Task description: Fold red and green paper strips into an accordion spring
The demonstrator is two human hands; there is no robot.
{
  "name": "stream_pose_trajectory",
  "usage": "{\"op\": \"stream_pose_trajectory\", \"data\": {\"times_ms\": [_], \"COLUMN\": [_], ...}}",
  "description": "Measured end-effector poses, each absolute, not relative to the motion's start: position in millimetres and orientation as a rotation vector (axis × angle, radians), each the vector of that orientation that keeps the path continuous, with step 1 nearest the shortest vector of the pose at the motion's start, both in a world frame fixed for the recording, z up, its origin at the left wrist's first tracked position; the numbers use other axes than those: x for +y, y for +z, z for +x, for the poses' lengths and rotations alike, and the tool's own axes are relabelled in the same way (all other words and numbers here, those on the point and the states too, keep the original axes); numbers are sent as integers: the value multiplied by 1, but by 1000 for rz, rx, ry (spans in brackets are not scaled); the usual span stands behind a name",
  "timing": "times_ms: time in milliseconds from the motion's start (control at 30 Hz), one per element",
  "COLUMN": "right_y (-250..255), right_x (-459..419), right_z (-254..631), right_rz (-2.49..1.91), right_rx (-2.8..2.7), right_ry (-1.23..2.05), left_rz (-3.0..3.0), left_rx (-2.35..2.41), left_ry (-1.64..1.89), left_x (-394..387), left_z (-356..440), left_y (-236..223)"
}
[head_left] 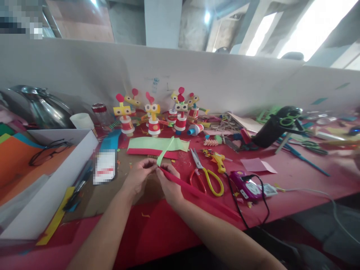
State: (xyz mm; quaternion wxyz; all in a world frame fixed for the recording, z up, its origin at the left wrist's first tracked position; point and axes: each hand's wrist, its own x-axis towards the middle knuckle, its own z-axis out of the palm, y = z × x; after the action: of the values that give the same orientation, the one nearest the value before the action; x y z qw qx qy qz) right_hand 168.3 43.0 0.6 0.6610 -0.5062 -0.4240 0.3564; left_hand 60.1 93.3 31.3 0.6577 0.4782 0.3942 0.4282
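Observation:
My left hand (142,174) and my right hand (170,183) meet over a brown board (112,204), fingertips pinched together. Between them they grip the joined ends of a red paper strip (202,196) and a light green paper strip (165,149). The red strip trails off to the lower right across my right wrist; the green one rises away from my fingertips. Just beyond lie a wide green paper piece (146,144) and a red paper piece (137,152). Scissors (206,174) with red and yellow handles rest right of my right hand.
Several paper-cup figures (153,122) stand at the back. A yellow glue gun (218,159), a purple power strip (246,185) with cables and a black holder (267,129) are on the right. At left are a white box (64,172) with coloured paper, a metal jug (42,108) and a glass jar (100,116).

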Motion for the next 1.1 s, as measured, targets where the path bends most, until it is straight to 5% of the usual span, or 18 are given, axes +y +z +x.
{"op": "stream_pose_trajectory", "data": {"times_ms": [167, 467, 733, 1100], "right_y": [14, 25, 30, 17], "right_x": [32, 54, 60, 69], "right_z": [173, 187, 202, 208], "right_rz": [-996, -1007, -1040, -1106], "right_rx": [-1194, -935, -1008, -1142], "right_ry": [539, 1213, 1303, 1147], "left_rz": [1153, 1097, 1238, 1083], "left_rx": [607, 654, 880, 978], "left_ry": [978, 1191, 793, 856], "left_x": [87, 94, 96, 93], "left_z": [48, 49, 43, 47], "left_y": [44, 41, 41, 41]}}
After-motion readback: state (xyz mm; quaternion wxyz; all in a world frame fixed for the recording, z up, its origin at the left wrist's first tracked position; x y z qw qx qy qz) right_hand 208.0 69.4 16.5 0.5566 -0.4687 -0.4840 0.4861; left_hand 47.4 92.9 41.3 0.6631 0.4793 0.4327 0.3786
